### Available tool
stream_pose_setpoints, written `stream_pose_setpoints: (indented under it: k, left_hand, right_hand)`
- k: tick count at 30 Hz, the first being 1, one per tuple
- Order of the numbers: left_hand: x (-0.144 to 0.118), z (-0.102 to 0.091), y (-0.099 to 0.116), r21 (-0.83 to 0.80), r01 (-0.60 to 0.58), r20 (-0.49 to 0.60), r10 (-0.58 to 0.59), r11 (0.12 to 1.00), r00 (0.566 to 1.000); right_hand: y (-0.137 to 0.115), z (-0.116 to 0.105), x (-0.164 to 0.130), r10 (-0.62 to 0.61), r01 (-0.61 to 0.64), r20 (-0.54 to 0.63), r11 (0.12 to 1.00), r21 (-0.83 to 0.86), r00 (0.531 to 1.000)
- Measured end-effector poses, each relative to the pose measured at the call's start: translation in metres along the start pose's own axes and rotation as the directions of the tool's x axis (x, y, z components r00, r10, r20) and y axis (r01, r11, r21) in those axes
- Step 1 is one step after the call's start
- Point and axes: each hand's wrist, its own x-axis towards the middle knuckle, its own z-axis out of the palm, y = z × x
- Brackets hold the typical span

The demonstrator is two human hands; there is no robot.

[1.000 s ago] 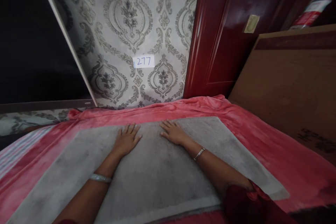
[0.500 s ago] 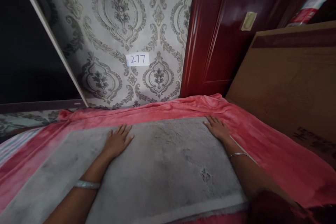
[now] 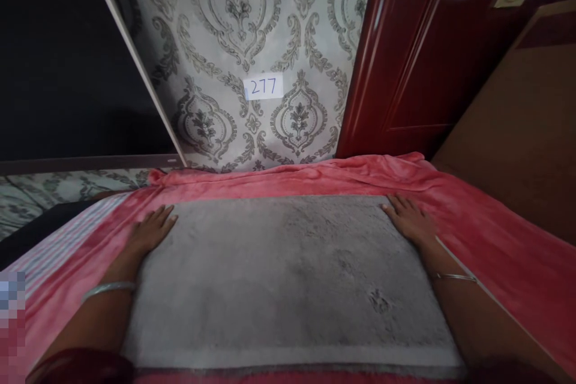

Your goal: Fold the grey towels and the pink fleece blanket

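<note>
patterned wallpaper (image 3: 234,42) w/ a "277" label (image 3: 263,87) backs the red blanket (image 3: 495,252). your grey mat (image 3: 288,276) lies flat on it, centred. left hand (image 3: 150,231) & right hand (image 3: 411,221) rest palm-down at its far corners — fingers flat, holding nothing — likely pinning the pile flat, edges square.

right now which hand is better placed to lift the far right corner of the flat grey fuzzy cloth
Right hand: it rests flat on that corner of the flat grey fuzzy cloth. The left hand lies at the opposite far corner.
</note>
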Motion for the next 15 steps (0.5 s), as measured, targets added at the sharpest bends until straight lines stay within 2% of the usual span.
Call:
stream_pose_setpoints:
  k: [7,10,12,15]
  left_hand:
    - [-0.014,-0.027,0.033,-0.009,0.085,0.143,-0.083,0.996,0.986]
    - [-0.029,-0.035,0.043,0.006,0.112,0.143,-0.112,0.994,0.983]
    - [-0.048,-0.035,0.051,0.011,0.066,0.104,-0.067,0.998,0.992]
    - [-0.093,-0.029,0.062,-0.023,-0.157,0.065,0.158,0.987,0.985]
  right_hand:
    - [0.000,-0.001,-0.003,-0.005,0.006,-0.015,1.000,0.023,1.000]
    - [-0.001,-0.007,-0.005,-0.027,0.028,-0.010,0.999,0.044,1.000]
    - [-0.002,-0.014,-0.006,-0.027,0.025,0.029,0.998,0.062,0.999]
    - [-0.007,-0.026,-0.014,-0.001,-0.005,0.091,0.998,0.070,0.996]
